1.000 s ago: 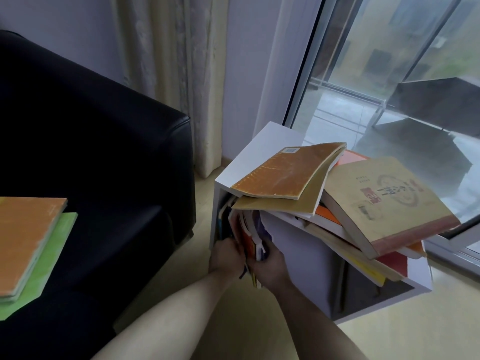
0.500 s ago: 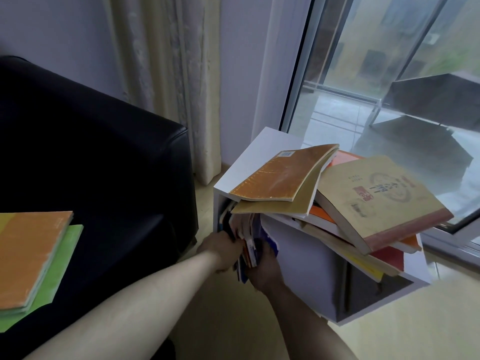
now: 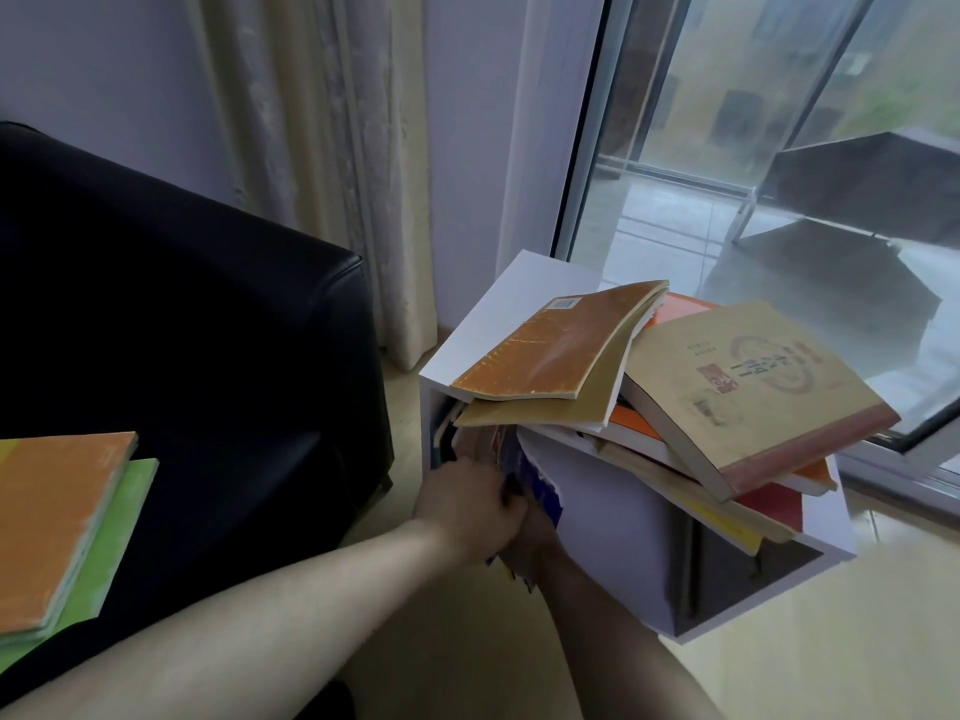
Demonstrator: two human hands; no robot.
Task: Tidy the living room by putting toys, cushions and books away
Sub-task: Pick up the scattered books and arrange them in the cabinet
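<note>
left hand [image 3: 467, 504] has slid over the right hand [image 3: 540, 537]; both hands grip floppy thin books [image 3: 524, 475] in the white cubby [image 3: 597, 511].

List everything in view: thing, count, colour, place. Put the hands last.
white shelf unit: one, white, on the floor by the window.
books on top: a loose pile, count unclear; orange-brown, tan, orange, red; on the shelf unit, overhanging its edge.
upright books: several, mixed colours, in the unit's left opening.
sofa: one, black, left.
books on sofa: at least two, orange over green.
curtain: one, cream, behind the sofa.
glass door: one, right.
left hand: grips the upright books.
right hand: under them, mostly hidden.
</note>
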